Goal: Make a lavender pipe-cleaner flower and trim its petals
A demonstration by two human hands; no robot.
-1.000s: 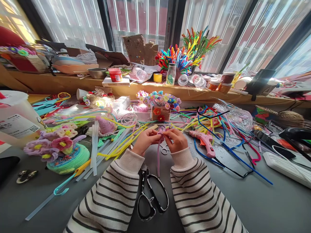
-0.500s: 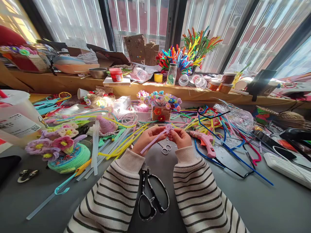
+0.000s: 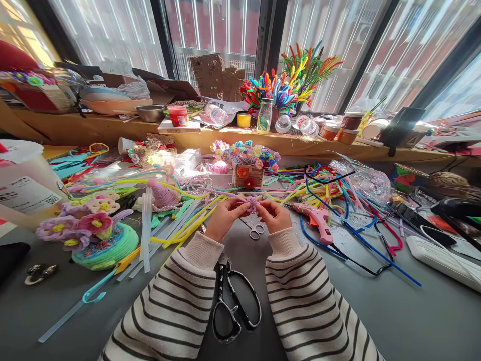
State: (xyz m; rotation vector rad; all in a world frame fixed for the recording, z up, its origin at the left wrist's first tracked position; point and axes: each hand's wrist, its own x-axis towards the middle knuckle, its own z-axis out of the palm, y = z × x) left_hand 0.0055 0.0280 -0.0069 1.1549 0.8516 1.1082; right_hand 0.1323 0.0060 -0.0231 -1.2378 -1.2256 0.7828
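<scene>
A small lilac pipe-cleaner flower [image 3: 252,203] is held up between my two hands over the table. My left hand [image 3: 224,218] pinches it from the left, with a lilac stem running over the fingers. From the right, the thumb and fingertips of my right hand [image 3: 275,216] grip the flower's edge. Just below the flower lies a small pair of scissors [image 3: 256,232]. Large black-handled scissors [image 3: 237,307] rest between my forearms. A pink glue gun [image 3: 315,218] lies to the right of my right hand.
Behind my hands stands a basket of small flowers [image 3: 248,176]. Loose pipe cleaners [image 3: 338,200] are heaped at right; clear glue sticks [image 3: 148,230] lie at left near a crocheted flower pot [image 3: 107,245]. A plastic cup [image 3: 28,185] stands far left, a white power strip [image 3: 443,263] far right.
The flower has turned and shifted slightly left and down. Its stem, which pointed down toward my left wrist, now lies across the top of my left fingers. Both hands still hold on.
</scene>
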